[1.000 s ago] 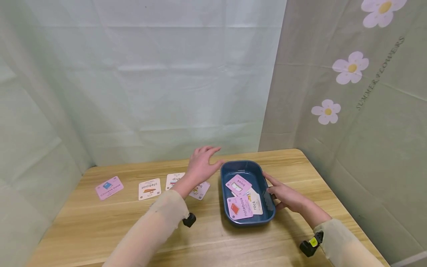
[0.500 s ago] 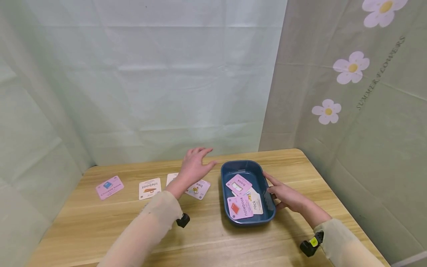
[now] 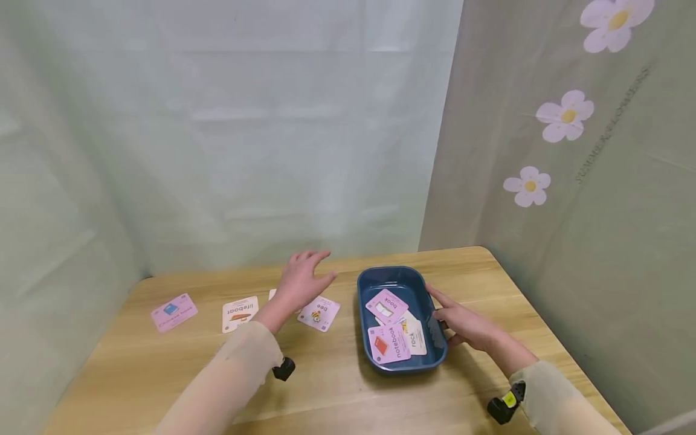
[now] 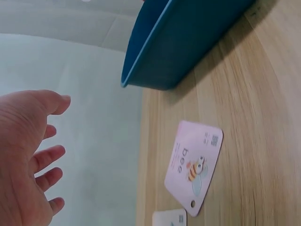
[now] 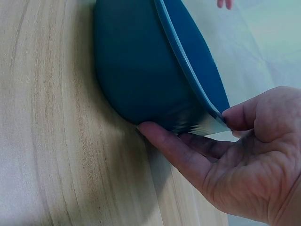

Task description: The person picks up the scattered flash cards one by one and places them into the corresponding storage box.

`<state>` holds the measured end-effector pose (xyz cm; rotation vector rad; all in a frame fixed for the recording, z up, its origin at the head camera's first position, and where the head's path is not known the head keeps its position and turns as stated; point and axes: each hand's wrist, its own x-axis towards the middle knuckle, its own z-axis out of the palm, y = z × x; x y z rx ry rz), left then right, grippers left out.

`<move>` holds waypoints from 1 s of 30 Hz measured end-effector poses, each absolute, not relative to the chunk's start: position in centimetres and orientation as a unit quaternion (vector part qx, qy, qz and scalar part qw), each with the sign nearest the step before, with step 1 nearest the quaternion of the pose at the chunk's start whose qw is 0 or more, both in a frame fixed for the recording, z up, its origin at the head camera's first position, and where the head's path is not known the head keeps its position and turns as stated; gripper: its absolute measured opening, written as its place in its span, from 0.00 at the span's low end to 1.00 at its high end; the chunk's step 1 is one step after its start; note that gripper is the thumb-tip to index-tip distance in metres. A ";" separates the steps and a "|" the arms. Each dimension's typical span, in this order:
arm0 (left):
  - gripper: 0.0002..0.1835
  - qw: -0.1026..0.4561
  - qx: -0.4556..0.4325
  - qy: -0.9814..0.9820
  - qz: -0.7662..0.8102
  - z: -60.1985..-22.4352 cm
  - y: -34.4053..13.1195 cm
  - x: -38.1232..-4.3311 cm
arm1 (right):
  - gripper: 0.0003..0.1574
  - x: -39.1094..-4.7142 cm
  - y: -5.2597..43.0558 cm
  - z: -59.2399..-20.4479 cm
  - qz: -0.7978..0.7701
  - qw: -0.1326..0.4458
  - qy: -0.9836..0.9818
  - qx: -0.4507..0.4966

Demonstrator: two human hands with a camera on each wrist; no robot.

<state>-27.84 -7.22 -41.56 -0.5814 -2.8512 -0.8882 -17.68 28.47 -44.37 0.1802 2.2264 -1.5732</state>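
Note:
My left hand (image 3: 298,285) is above the table with its fingers spread and holds nothing. Below it lie a pink "bee" card (image 3: 318,313), lying flat, and a white card (image 3: 272,294) mostly hidden by the hand. With thumb at the rim and fingers against the outer wall, my right hand (image 5: 249,160) holds the side of a deep blue rectangular dish (image 3: 363,338). Inside the dish are a pink "book" card (image 3: 386,306), a pink "notebook" card (image 3: 389,344) and a white "rock" card (image 3: 415,336), partly overlapping.
On the left of the wooden table (image 3: 326,399) lie a white "lifeboat" card (image 3: 240,313) and a pink "Chinese book" card (image 3: 174,312). A pale curtain (image 3: 299,151) hangs behind the table's back edge, and a flowered one (image 3: 544,241) on the right.
My left hand has moved left, away from the dish to above the cards, uncovering the "bee" card. My right hand stays on the dish. The head view has shifted slightly.

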 end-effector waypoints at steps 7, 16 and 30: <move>0.35 0.038 -0.195 -0.938 -0.284 -42.6 -9.2 -27.6 | 0.46 -17.4 28.0 -44.8 -0.565 0.204 0.797 0.065; 0.35 0.019 -0.204 -0.941 -0.270 -42.8 -10.2 -27.9 | 0.46 -17.6 28.4 -44.7 -0.564 0.200 0.799 0.064; 0.35 0.001 -0.219 -0.944 -0.248 -43.1 -11.0 -27.9 | 0.46 -17.5 28.4 -44.4 -0.566 0.207 0.796 0.052</move>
